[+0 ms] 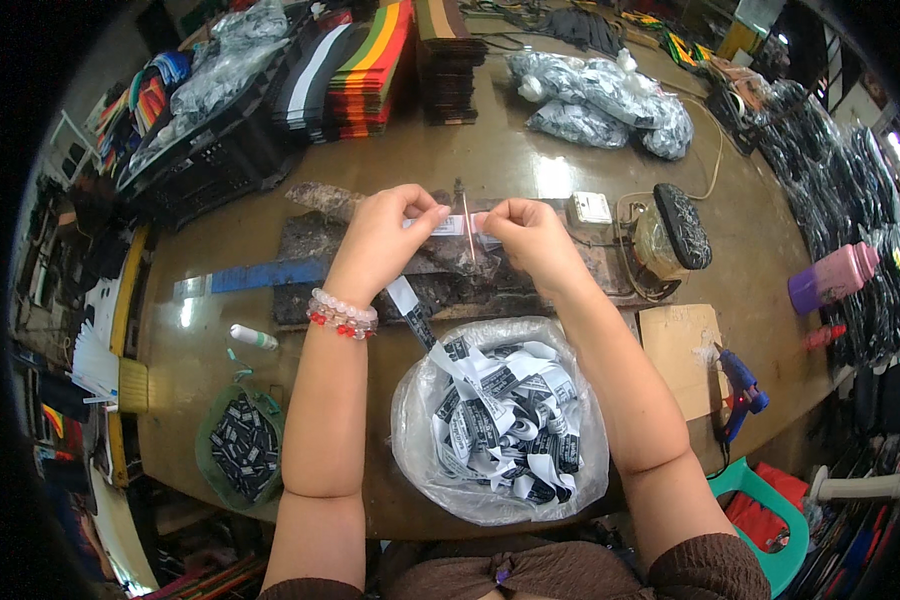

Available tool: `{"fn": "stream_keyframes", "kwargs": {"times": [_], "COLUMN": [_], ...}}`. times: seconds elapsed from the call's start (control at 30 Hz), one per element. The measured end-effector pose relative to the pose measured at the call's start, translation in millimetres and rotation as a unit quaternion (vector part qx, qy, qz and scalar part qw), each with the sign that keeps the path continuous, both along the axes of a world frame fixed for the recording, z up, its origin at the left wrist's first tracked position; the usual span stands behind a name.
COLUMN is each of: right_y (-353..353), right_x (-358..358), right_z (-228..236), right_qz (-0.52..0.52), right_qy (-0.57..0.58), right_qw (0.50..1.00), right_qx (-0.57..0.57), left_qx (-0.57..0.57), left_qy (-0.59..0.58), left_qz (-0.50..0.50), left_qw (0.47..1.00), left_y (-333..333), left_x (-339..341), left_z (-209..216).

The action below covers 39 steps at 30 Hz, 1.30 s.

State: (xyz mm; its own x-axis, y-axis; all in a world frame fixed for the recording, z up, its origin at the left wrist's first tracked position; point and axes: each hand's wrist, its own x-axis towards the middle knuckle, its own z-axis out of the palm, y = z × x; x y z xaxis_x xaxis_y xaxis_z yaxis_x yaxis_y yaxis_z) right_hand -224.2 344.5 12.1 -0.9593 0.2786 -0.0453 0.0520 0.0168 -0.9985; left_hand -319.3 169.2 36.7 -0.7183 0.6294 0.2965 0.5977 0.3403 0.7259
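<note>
Cluttered with stock, a brown wooden surface [530, 160] is filling the view. Over its middle, the left hand [385, 235] and the right hand [530, 235] are pinching a white label strip [457, 224] between closed fingertips, holding it stretched against a thin upright rod [464, 225]. From the left hand the strip is trailing down toward the clear bag [410, 420] of black-and-white labels sitting just below the hands. A beaded bracelet [342, 313] is circling the left wrist. Farther out, a green dish of black tags [238, 442] is resting at lower left, a blue glue gun [742, 385] is lying at right, and striped fabric stacks [355, 65] are standing at the far edge.
</note>
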Motion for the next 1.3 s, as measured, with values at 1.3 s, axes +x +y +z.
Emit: {"fn": "stream_keyframes", "kwargs": {"times": [1.3], "right_y": [23.1], "right_x": [7.4], "right_z": [-0.4], "right_qz": [-0.077], "right_qy": [-0.011], "right_qw": [0.892], "right_qx": [0.446], "left_qx": [0.196], "left_qy": [-0.211], "left_qz": [-0.129], "left_qw": [0.949], "left_y": [0.3], "left_x": [38.9], "left_z": [41.3]}}
